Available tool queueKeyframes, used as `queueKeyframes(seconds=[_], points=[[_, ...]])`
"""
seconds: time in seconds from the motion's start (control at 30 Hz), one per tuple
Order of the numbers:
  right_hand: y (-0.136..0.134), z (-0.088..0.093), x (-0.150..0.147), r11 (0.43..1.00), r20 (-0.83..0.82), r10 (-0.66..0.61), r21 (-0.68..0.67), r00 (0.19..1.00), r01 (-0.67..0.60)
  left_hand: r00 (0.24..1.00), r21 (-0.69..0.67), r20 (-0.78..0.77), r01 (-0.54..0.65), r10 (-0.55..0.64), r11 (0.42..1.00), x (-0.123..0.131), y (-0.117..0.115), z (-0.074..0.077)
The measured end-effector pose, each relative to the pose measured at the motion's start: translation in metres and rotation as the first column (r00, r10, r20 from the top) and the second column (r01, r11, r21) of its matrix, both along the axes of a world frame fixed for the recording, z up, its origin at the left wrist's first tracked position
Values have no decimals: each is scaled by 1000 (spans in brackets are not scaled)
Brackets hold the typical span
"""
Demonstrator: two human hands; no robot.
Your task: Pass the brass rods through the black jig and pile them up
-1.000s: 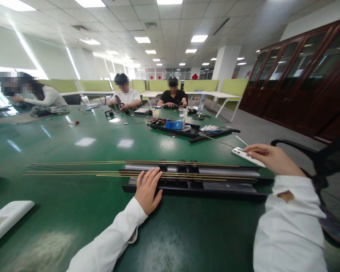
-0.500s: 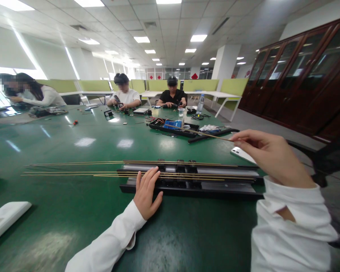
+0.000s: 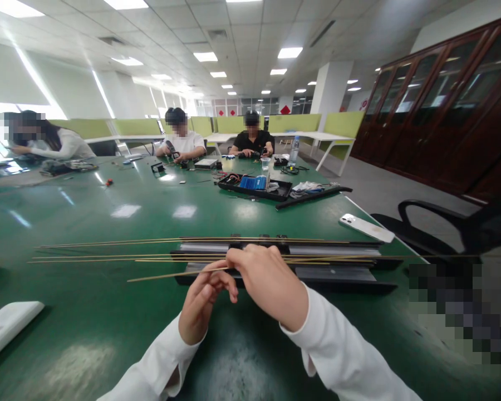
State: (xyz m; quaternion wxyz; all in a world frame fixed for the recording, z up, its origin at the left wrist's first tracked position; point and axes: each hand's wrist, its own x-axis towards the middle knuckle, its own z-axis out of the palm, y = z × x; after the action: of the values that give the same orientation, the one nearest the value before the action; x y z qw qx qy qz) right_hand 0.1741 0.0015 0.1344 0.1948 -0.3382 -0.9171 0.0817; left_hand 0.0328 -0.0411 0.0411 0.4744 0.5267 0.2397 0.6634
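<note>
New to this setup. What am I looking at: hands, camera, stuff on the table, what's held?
No machine here: these are a person's two bare hands, seen from a camera worn on that person's head, facing forward and down. The right hand seems to pinch a thin brass-coloured rod; the left hand is at the same rod, its grip unclear. More rods lie across dark channel-shaped pieces on the green table. Farther off are a white phone and a black tray.
</note>
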Motion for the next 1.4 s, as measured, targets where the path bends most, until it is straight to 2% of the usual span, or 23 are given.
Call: queueKeyframes(seconds=[0.13, 0.3, 0.47, 0.63, 0.83, 0.97, 1.1, 1.27, 1.4], points=[[-8, -11, -10, 999, 35, 38, -10, 999, -37, 991, -126, 124, -31, 47, 992, -3, -3, 2], [-21, -17, -25, 998, 48, 33, 48, 998, -35, 969, -331, 204, -65, 139, 941, -14, -9, 1], [-36, -21, -32, 996, 41, 57, 69, 998, -60, 951, -413, 216, -115, 220, 903, -37, -26, 1], [-43, -26, -28, 991, 140, 77, 102, 987, -91, 947, -536, 199, -111, 253, 837, -63, -47, -10], [-42, -33, -26, 990, 307, 101, 63, 946, -126, 918, -653, 223, -109, 327, 750, -74, -63, -18], [-38, -41, -30, 989, 342, 132, 11, 930, -144, 895, -704, 289, -41, 340, 709, -86, -61, -24], [-27, -55, -36, 987, 341, 152, -5, 928, -160, 841, -754, 367, 19, 397, 656, -103, -55, -29], [-14, -69, -41, 990, 358, 135, -3, 924, -143, 793, -801, 314, -73, 522, 594, -111, -58, -28], [-10, -76, -43, 992, 379, 125, -16, 917, -129, 709, -822, 265, -188, 654, 537, -103, -70, -28]])
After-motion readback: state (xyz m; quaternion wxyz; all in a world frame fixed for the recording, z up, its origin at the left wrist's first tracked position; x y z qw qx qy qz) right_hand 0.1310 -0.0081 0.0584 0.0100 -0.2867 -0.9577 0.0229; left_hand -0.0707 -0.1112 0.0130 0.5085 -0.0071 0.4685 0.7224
